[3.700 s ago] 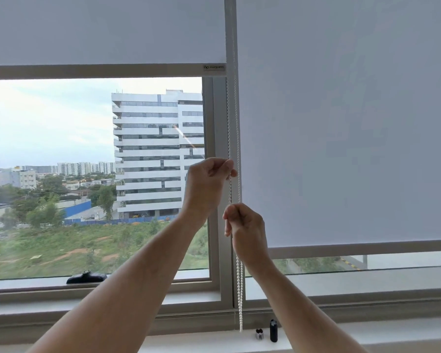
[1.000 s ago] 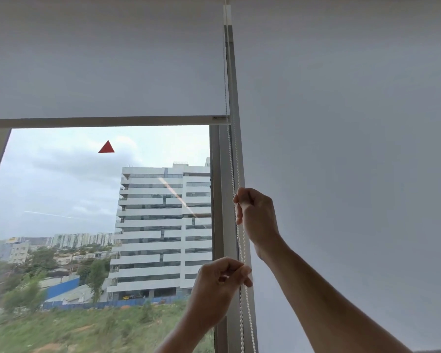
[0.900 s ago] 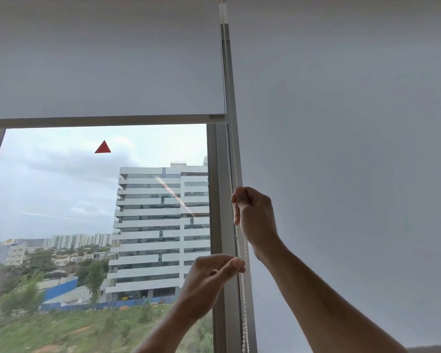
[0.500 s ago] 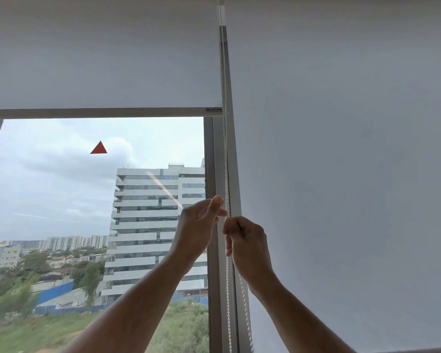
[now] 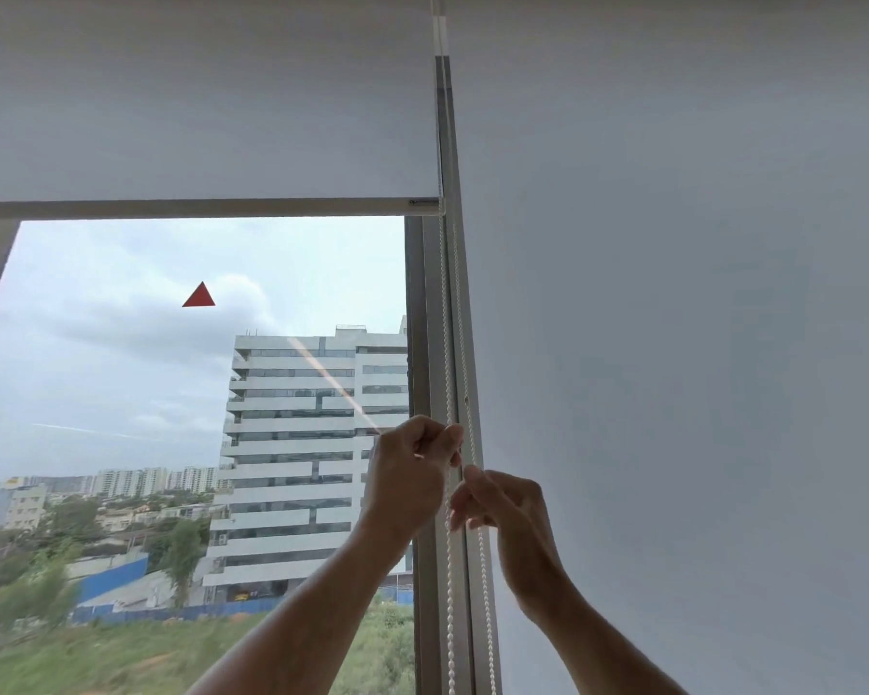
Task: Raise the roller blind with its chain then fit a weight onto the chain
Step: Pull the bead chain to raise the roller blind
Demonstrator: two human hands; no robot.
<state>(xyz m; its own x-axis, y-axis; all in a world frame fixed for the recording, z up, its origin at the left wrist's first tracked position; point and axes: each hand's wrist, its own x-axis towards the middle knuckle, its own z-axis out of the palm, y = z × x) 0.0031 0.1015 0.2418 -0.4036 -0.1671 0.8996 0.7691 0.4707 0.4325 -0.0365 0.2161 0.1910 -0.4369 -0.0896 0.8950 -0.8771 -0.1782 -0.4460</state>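
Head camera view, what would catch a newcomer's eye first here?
Two hands at lower centre work a white bead chain: the left hand pinches it, the right hand sits just below. Left of them, the half-raised roller blind uncovers a white striped building and a red triangle above it.

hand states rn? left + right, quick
Left hand: closed, pinching the bead chain.
Right hand: fingers loosely curled at the chain; grip cannot be told.
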